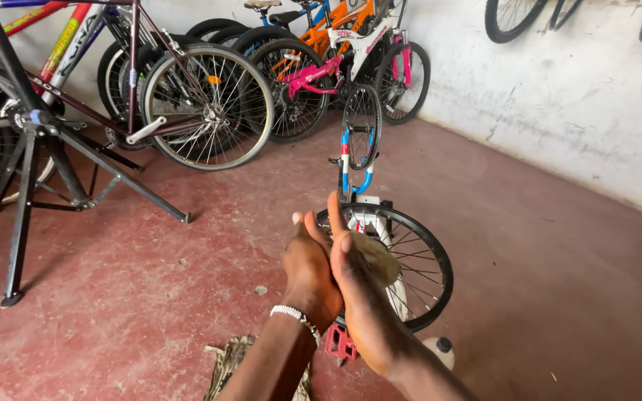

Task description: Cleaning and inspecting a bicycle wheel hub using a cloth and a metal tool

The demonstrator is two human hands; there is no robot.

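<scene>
My arms are bare, no sleeves reaching the forearms. On my left wrist, at about seven o'clock from my left hand (307, 271), sits a beaded bracelet (296, 315), mostly white with a few darker beads. My right hand (362, 297) wears nothing.

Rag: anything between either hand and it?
Nothing visible. The rag lies folded against the right hand palm, and the left hand is pressed to the right hand from the other side. Both hover above the small bicycle's wheel, not touching it.
</scene>
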